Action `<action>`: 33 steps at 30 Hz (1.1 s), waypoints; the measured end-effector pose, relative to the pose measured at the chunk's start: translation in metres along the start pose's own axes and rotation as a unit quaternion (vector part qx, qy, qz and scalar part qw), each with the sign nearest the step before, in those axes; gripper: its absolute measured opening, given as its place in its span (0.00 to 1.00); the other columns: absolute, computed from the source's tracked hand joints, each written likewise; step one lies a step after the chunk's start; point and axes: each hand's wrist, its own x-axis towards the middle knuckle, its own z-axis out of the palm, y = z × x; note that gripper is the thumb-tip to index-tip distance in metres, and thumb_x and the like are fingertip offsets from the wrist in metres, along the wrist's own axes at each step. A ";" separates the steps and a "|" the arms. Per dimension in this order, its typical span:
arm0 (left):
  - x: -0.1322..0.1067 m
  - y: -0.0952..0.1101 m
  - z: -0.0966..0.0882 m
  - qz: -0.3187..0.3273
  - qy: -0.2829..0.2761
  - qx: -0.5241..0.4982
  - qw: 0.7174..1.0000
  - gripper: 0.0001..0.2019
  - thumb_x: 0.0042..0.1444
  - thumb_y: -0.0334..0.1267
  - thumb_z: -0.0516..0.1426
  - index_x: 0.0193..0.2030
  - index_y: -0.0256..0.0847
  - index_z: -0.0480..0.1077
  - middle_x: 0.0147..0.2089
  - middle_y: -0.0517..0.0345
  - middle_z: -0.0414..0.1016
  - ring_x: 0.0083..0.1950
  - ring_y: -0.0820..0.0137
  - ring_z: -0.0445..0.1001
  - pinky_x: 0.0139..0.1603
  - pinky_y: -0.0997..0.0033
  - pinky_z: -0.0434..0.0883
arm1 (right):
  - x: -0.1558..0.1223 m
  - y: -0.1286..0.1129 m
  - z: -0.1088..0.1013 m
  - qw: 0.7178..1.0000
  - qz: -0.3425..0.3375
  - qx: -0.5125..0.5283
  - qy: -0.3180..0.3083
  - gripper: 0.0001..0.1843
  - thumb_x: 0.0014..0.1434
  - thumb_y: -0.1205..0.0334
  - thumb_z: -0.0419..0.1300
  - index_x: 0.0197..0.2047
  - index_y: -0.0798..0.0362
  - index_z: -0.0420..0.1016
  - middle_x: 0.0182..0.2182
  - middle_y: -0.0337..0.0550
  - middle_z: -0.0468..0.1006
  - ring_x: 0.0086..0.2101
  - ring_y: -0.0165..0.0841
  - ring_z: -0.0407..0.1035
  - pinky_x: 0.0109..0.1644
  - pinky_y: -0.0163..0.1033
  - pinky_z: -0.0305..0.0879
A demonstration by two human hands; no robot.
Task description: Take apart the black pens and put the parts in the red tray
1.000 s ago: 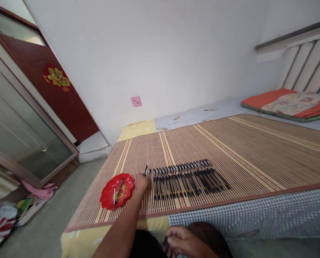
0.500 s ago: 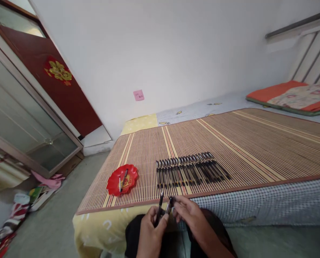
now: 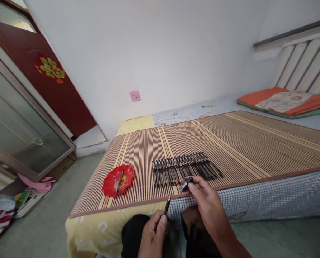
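My left hand (image 3: 155,231) is closed around an uncapped black pen (image 3: 167,205), its silver tip pointing up, just in front of the mat's edge. A dark pen cap (image 3: 186,184) with a silvery lower part is pinched in my right hand (image 3: 207,202), over the edge of the mat, apart from the pen. Behind it lies a row of several black pens (image 3: 173,172), side by side on the striped mat (image 3: 141,150), capped ends away from me. The red scalloped plate (image 3: 106,182) to the left bears a dark pen piece and a thin white-tipped one.
The mat covers a bed whose yellow sheet (image 3: 90,229) hangs over the near left edge. A folded orange quilt (image 3: 283,100) lies at the far right. Clothes and a pink cloth (image 3: 37,183) are on the floor to the left, near a glass-panelled door (image 3: 31,118).
My right hand has moved up and right with the pen cap, which was beside the pen at my left hand. The left hand still holds the pen. The view has shifted slightly.
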 end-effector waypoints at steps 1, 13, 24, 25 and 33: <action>0.000 0.000 0.000 0.003 -0.012 0.007 1.000 0.24 0.56 0.63 0.56 0.31 0.40 0.68 0.26 0.64 0.54 0.29 0.73 0.52 0.30 0.76 0.55 | 0.000 -0.003 0.001 1.000 -0.005 0.000 -0.005 0.19 0.60 0.45 0.62 0.44 0.52 0.74 0.36 0.45 0.80 0.38 0.38 0.74 0.44 0.41 0.68; -0.003 0.005 0.001 0.016 -0.042 0.007 0.999 0.24 0.57 0.61 0.56 0.32 0.39 0.69 0.27 0.64 0.56 0.28 0.74 0.50 0.28 0.75 0.52 | -0.006 -0.003 0.008 0.990 0.010 0.002 -0.138 0.14 0.61 0.49 0.61 0.40 0.52 0.74 0.32 0.42 0.77 0.36 0.35 0.72 0.43 0.38 0.68; -0.001 0.004 0.002 0.000 -0.052 -0.013 0.999 0.26 0.55 0.65 0.56 0.31 0.39 0.66 0.23 0.67 0.49 0.24 0.78 0.46 0.25 0.73 0.43 | -0.019 0.012 0.013 0.979 0.019 -0.033 -0.200 0.14 0.65 0.50 0.56 0.39 0.52 0.70 0.32 0.38 0.71 0.35 0.33 0.67 0.41 0.36 0.64; -0.001 0.001 0.002 0.001 -0.052 -0.018 0.998 0.26 0.55 0.64 0.57 0.30 0.39 0.66 0.23 0.67 0.49 0.24 0.78 0.46 0.25 0.73 0.44 | -0.020 0.013 0.012 0.978 0.018 -0.041 -0.205 0.14 0.65 0.50 0.55 0.38 0.52 0.69 0.31 0.38 0.70 0.35 0.33 0.66 0.40 0.36 0.64; 0.006 -0.019 0.004 -0.050 -0.100 -0.075 0.991 0.26 0.54 0.64 0.58 0.32 0.40 0.63 0.23 0.69 0.51 0.22 0.79 0.47 0.24 0.75 0.47 | -0.024 0.022 0.012 0.979 0.032 -0.072 -0.186 0.17 0.63 0.46 0.55 0.36 0.53 0.71 0.29 0.39 0.71 0.33 0.34 0.67 0.37 0.36 0.64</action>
